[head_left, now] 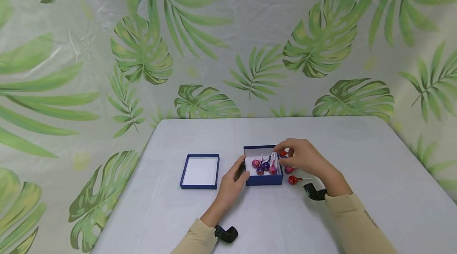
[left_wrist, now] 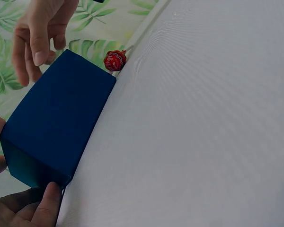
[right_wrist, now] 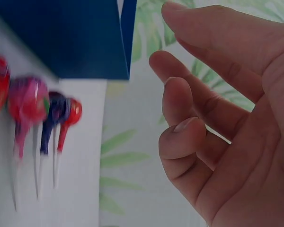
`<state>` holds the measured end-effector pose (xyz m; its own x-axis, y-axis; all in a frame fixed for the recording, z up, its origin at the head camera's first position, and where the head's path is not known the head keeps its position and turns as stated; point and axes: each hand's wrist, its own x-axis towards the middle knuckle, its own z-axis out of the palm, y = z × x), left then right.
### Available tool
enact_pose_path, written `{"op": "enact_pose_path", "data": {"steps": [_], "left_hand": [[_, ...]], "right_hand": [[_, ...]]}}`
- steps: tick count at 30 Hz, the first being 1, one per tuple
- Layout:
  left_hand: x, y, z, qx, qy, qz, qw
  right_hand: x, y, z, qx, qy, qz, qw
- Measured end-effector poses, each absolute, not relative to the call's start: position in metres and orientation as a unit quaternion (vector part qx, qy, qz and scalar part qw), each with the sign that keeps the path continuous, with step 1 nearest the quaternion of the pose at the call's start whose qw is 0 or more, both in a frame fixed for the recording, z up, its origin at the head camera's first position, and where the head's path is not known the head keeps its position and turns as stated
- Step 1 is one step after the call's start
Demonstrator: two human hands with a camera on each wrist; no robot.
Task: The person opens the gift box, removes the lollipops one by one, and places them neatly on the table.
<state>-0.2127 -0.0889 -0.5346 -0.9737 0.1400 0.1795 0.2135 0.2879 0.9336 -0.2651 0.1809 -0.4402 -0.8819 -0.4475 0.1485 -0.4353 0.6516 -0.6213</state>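
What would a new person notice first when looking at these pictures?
Probably the open blue box in the middle of the white table, with bright lollipops inside and more lying just right of it. The left hand holds its left side, while the right hand hovers over its right edge. The blue lid lies apart, to the left.

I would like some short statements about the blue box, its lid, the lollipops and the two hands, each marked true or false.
1. The left hand holds the blue box at its left side. True.
2. The lid is on the box. False: it lies on the table, apart, left of the box.
3. Several lollipops lie inside the box. True.
4. No lollipop lies outside the box. False: a red lollipop lies on the table right of it.
5. The right hand rests on the lid. False: it is over the box's right edge.
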Motion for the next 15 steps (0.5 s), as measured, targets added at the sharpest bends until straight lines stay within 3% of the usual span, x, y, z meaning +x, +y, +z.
{"op": "enact_pose_path", "data": {"steps": [15], "left_hand": [[-0.214,-0.091,-0.537,-0.122,-0.799,-0.587,0.035]], "right_hand": [[-0.273,0.14,-0.451,-0.248,0.912,-0.324,0.046]]}}
